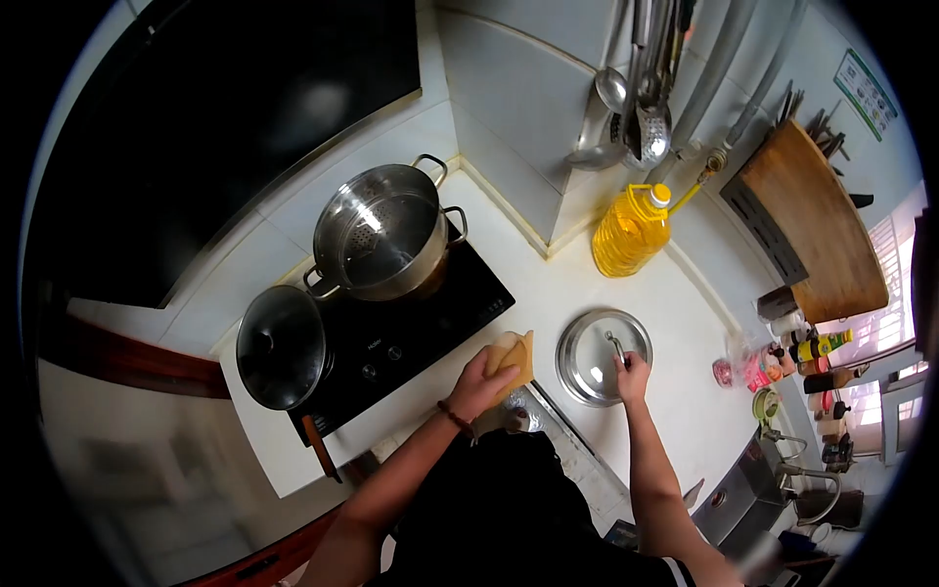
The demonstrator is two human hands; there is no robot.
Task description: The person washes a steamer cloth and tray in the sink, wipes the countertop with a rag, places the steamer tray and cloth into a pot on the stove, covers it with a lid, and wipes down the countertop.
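Observation:
My left hand (479,383) is closed around a folded tan cloth (516,354), held over the front edge of the white counter (533,293). With my right hand (634,377) I grip the metal handle of a round pot lid (585,360). The lid has a glass middle and a steel rim. It is at the counter's surface, though whether it rests flat there I cannot tell. Farther left, a steel steamer pot (391,279) stands uncovered on the black induction cooktop (445,313), its perforated inside showing.
A dark-lidded pan (279,342) with a wooden handle sits at the cooktop's left. Behind the lid stands a yellow oil bottle (626,240). Ladles (650,132) hang above. A wooden cutting board (831,225), several seasoning bottles (822,347) and a sink (738,494) are on the right.

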